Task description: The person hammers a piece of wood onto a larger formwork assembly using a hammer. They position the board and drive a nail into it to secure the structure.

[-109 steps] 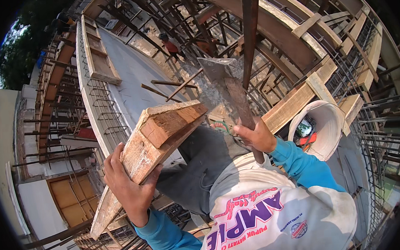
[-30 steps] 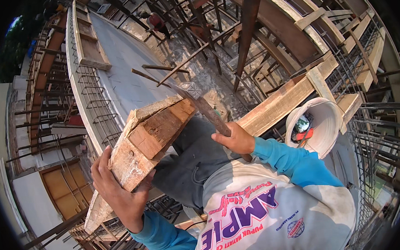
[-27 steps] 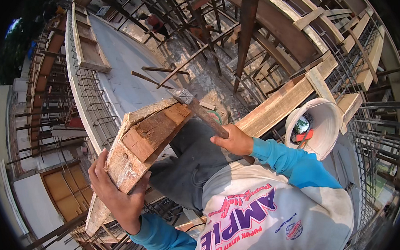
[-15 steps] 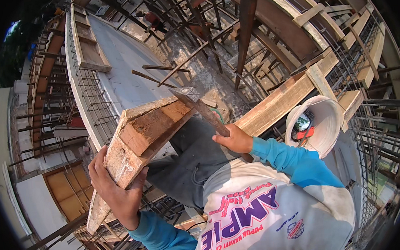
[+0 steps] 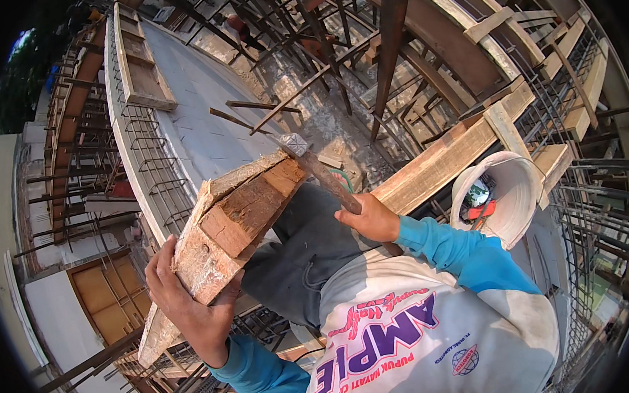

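Observation:
My left hand (image 5: 195, 308) is wrapped round the near part of a rough wooden piece made of joined boards and blocks (image 5: 240, 217). Its thumb lies on the near side and the fingers go over the far edge. In my right hand (image 5: 373, 218) is a hammer (image 5: 328, 178), gripped by its handle. The hammer's metal head is close to the far end of the wooden piece; whether they touch, I cannot tell. Cracked, splintered wood shows along the top of the piece, which is held above my lap.
A white bucket (image 5: 506, 206) with an orange-red item inside hangs or stands at right, beside a wooden beam (image 5: 435, 164). Rebar cages (image 5: 155, 159) edge a pale slab (image 5: 193, 96) at left. Props and poles cross ahead. A person (image 5: 239, 29) is far below.
The wooden piece has tilted in my left hand, showing more of its block side. The hammer head has turned and risen slightly, while my right hand stays in nearly the same place.

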Action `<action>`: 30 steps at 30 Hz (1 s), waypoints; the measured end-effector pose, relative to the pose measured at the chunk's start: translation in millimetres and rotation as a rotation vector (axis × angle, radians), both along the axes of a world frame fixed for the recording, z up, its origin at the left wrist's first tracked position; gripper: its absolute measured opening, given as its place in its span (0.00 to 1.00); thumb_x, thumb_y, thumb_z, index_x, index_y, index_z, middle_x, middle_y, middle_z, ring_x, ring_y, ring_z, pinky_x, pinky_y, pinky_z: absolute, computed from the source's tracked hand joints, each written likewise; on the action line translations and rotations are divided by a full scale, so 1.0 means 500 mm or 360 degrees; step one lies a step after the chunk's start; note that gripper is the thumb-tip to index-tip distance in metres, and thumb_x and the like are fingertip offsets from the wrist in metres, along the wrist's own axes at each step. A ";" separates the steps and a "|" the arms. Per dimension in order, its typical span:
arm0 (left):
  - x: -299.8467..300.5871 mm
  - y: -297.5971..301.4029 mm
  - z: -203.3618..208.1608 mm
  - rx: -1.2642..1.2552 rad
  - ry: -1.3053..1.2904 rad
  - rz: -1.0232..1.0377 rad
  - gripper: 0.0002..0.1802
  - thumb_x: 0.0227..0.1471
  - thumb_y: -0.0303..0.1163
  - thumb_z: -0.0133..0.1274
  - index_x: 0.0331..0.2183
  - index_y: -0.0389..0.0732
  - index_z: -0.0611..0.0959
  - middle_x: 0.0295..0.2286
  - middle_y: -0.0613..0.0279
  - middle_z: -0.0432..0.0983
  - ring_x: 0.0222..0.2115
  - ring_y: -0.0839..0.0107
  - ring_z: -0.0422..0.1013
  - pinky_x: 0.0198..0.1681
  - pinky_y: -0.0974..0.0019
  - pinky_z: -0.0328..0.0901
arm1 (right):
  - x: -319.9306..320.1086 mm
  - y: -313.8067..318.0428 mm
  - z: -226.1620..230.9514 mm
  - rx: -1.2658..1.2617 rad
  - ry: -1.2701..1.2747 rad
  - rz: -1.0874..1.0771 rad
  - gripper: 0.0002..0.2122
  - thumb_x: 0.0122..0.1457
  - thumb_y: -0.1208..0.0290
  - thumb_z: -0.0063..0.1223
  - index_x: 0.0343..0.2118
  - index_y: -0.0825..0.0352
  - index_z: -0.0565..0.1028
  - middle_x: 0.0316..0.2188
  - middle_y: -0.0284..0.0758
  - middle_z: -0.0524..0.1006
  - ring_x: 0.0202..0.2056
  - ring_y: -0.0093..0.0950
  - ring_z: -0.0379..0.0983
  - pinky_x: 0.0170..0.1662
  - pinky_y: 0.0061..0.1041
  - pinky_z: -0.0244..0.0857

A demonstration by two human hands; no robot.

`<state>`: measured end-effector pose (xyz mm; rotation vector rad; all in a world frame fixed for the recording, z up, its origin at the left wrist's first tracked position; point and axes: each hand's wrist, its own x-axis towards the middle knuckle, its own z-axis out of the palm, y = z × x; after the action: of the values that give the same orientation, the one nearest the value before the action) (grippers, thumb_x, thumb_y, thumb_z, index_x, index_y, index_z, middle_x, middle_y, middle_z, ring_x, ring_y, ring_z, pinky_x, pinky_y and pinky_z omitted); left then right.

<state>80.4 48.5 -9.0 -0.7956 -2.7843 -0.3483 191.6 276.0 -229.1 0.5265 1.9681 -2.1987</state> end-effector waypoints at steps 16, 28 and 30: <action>-0.006 0.007 0.006 0.0028 -0.0011 0.0022 0.50 0.27 0.46 0.70 0.55 0.39 0.73 0.48 0.51 0.68 0.50 0.49 0.66 0.56 0.50 0.59 | 0.046 0.044 -0.102 -0.0837 -0.0782 -0.0233 0.09 0.62 0.68 0.55 0.34 0.67 0.69 0.19 0.27 0.67 0.20 0.17 0.65 0.24 0.23 0.60; 0.068 -0.001 -0.006 -0.0040 -0.0076 0.0150 0.52 0.34 0.54 0.69 0.57 0.37 0.70 0.50 0.46 0.65 0.53 0.49 0.63 0.57 0.47 0.57 | -0.021 0.141 -0.051 0.0283 -0.0106 -0.0624 0.19 0.62 0.66 0.57 0.51 0.74 0.70 0.41 0.41 0.79 0.43 0.28 0.75 0.48 0.29 0.67; 0.087 -0.006 -0.011 -0.0043 -0.0068 0.0155 0.54 0.35 0.59 0.69 0.58 0.38 0.70 0.50 0.47 0.66 0.53 0.50 0.63 0.57 0.47 0.56 | -0.003 0.124 -0.080 0.0133 -0.0126 -0.0633 0.19 0.62 0.66 0.56 0.51 0.73 0.70 0.42 0.39 0.79 0.43 0.26 0.74 0.48 0.28 0.67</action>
<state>123.8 45.7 -14.7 -0.6628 -2.8608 -0.3141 190.0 338.1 -269.2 1.0833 2.0650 -2.2680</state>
